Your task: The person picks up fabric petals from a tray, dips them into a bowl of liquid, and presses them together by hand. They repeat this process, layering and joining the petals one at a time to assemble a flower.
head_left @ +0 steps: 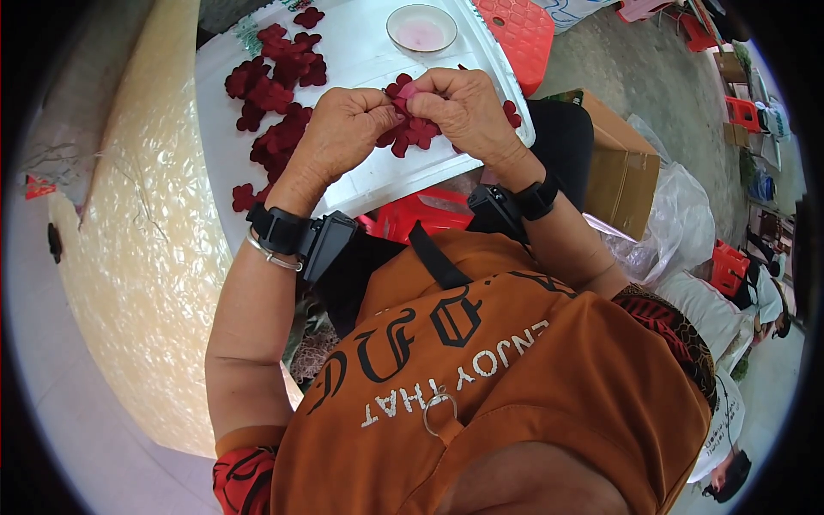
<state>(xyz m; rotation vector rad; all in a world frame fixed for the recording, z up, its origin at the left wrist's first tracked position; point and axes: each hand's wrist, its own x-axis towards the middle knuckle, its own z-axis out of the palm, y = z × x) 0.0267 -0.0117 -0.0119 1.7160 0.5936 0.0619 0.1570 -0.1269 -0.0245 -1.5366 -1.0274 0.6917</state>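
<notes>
Over the near right part of a white tray [360,60], my two hands meet fingertip to fingertip. My left hand [343,129] is closed in a pinch on the edge of a dark red cloth flower piece [400,90]. With thumb and forefinger pressed together, my right hand [463,112] grips a pinkish-red part at the same spot; the fingers partly hide it. More dark red flower pieces [419,134] lie just below the fingertips. Left of my left hand spreads a loose pile of dark red petal shapes [287,64]. A shallow bowl [421,49] with pinkish liquid stands beyond my right hand.
A red stool [524,39] stands past the tray's right edge. Red plastic [421,213] shows below its near edge. To my right are a cardboard box [625,184] and clear plastic bags [682,219]. A pearly yellow surface [154,197] lies left. Other people sit far right.
</notes>
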